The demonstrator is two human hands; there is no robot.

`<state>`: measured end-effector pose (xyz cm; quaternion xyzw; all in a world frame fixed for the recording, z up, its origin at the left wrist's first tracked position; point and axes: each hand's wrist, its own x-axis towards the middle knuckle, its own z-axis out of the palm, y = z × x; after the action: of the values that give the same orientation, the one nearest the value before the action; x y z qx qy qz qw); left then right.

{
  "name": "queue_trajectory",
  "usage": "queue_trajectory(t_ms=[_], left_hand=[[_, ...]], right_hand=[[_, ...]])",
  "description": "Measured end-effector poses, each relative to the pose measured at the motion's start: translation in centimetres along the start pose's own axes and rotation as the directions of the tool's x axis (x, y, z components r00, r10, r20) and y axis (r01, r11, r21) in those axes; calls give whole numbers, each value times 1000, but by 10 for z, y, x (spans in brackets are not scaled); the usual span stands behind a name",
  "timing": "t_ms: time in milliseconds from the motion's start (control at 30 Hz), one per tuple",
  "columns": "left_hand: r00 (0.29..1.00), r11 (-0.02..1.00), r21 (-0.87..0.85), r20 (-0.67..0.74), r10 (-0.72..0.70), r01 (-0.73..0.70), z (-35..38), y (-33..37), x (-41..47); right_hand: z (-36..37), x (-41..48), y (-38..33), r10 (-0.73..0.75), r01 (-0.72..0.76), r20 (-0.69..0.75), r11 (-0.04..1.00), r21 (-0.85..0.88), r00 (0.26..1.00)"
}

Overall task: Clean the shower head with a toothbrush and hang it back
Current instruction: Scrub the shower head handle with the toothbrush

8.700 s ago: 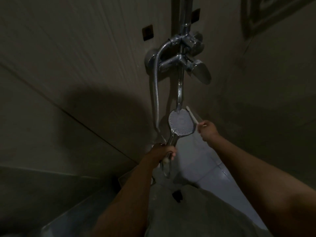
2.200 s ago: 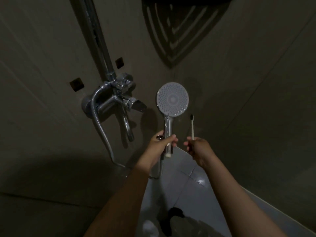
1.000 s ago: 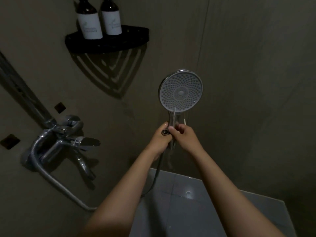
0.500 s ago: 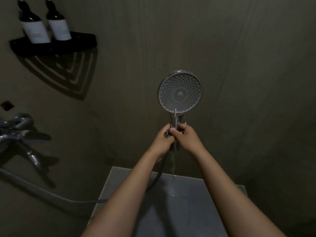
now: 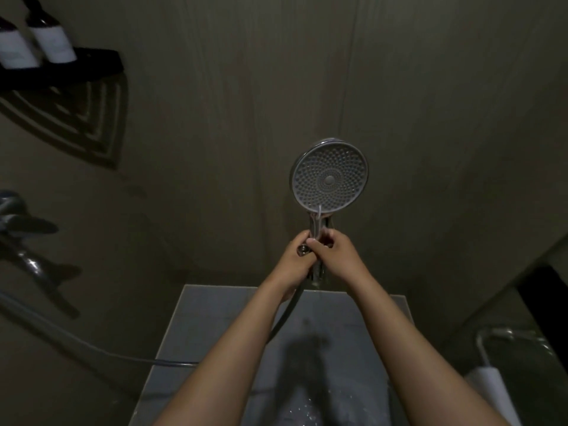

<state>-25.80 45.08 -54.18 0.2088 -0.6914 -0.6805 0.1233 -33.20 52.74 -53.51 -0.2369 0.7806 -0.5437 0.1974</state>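
The round chrome shower head [image 5: 329,176] stands upright in front of the wall, its nozzle face turned toward me. My left hand [image 5: 296,262] grips the bottom of its handle, by the hose nut. My right hand [image 5: 335,256] is curled against the same handle from the right. A thin white stick, apparently the toothbrush [image 5: 319,212], rises from my right hand onto the lower rim of the face. Its bristle end is hidden. The hose [image 5: 285,315] hangs down from the handle and runs left.
A black corner shelf [image 5: 92,67] with two white-labelled bottles [image 5: 52,41] hangs at the upper left. The chrome tap [image 5: 21,219] sits at the left edge. Below my arms lies wet grey tile [image 5: 215,321]. A white object [image 5: 491,392] and a chrome rail stand at the lower right.
My view swung right, away from the tap. The shower head rose from beside the tap to in front of the wall. My right hand brought the toothbrush onto the handle beside my left.
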Motion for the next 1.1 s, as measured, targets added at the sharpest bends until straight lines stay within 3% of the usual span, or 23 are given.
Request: queue_trajectory(t_ms=[300,700,1100], left_hand=[[996,995,-45,27,-89,91,-15,-21,-43],[997,999,51,80,-18,14,-40,-26,-95],[998,1000,4,57,1,-2,-16,-13,-128]], right_hand=[[26,-49,7,36,-33,-44,998,62,998],[57,-104,-4,97,-88,-103,992,87,990],[41,-131,-11,100,-95,-70,993,69,993]])
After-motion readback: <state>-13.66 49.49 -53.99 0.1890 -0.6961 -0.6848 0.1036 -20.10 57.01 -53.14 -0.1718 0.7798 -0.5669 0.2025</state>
